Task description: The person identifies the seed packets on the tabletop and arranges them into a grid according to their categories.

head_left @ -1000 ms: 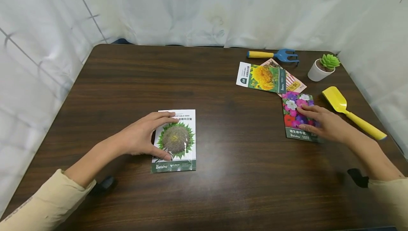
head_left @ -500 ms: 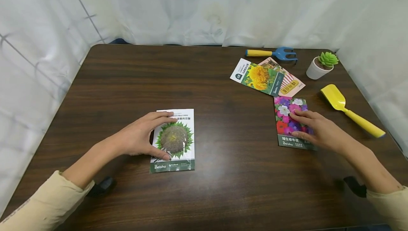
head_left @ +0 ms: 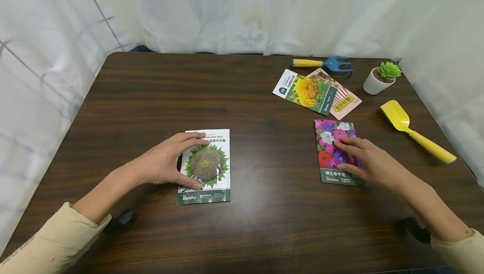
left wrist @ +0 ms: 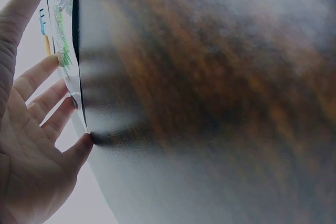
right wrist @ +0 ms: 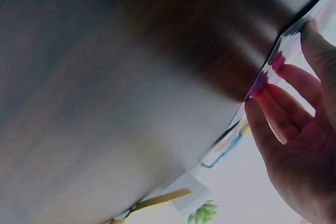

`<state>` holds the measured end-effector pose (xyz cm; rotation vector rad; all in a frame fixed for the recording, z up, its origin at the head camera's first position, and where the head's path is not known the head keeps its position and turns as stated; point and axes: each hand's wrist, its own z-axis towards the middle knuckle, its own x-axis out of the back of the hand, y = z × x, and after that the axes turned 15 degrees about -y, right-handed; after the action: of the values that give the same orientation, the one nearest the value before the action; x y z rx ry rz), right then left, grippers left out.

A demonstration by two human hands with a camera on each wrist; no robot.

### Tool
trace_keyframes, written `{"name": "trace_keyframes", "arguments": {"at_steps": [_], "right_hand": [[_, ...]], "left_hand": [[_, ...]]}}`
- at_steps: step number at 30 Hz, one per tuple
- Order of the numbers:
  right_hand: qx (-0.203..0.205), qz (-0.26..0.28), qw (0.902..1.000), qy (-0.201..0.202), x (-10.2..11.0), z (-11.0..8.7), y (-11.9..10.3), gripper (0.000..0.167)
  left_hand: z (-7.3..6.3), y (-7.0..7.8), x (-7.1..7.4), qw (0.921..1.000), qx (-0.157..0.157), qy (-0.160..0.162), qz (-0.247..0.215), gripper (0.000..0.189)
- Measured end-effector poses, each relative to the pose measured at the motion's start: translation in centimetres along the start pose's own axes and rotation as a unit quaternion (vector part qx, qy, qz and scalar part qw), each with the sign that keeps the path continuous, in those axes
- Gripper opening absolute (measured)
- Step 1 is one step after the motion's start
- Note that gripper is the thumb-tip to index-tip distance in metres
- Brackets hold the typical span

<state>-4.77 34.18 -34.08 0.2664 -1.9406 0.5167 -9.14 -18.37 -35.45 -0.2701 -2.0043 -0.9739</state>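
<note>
In the head view my left hand (head_left: 168, 159) rests its spread fingertips and thumb on a white and green seed packet (head_left: 208, 164) showing a sunflower head. That packet lies flat at the table's middle-left. The left wrist view shows the fingers (left wrist: 39, 74) extended, tips on the packet's face. My right hand (head_left: 372, 162) lies over a seed packet with pink, purple and red flowers (head_left: 329, 148), thumb and fingertips touching its face. In the right wrist view the fingers (right wrist: 262, 129) reach out straight to this packet, and the hand covers its right edge.
Beyond the flower packet, a yellow-flower packet (head_left: 302, 93) overlaps a pink striped one (head_left: 345, 101). A blue hand fork (head_left: 336, 64) with yellow handle lies behind them. A potted succulent (head_left: 380, 80) and a yellow trowel (head_left: 412, 129) stand and lie at the right.
My right hand has slid the flower packet left and toward me, apart from the other packets. The yellow-flower packet has turned, exposing more of the pink one. My left hand stays put.
</note>
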Motion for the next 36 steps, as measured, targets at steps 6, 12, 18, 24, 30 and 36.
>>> {"name": "trace_keyframes", "arguments": {"at_steps": [6, 12, 18, 24, 30, 36], "right_hand": [[-0.001, 0.0, 1.0, -0.008, 0.0, 0.3, -1.4, 0.07], [0.008, 0.002, 0.9999, -0.014, 0.0, 0.8, -2.8, 0.07], [0.029, 0.012, 0.9995, -0.01, -0.3, 1.6, -3.9, 0.069], [0.049, 0.016, 0.9986, -0.009, -0.5, 2.5, -4.7, 0.074], [0.062, 0.029, 0.9975, -0.018, -0.6, 3.2, -5.6, 0.075], [0.075, 0.016, 0.9969, -0.017, -0.7, 3.9, -6.4, 0.076]], "left_hand": [[0.0, -0.1, 0.0, 1.0, 0.002, -0.002, 0.002, 0.107], [0.0, -0.2, -0.1, 1.0, 0.002, -0.002, 0.001, 0.107], [0.0, -0.3, -0.1, 1.0, 0.004, 0.0, 0.003, 0.108], [0.1, -0.2, -0.2, 1.0, 0.004, 0.002, 0.002, 0.107], [0.0, -0.1, -0.2, 1.0, 0.004, 0.001, 0.003, 0.107], [-0.1, -0.2, -0.3, 1.0, 0.006, 0.002, 0.001, 0.108]]}}
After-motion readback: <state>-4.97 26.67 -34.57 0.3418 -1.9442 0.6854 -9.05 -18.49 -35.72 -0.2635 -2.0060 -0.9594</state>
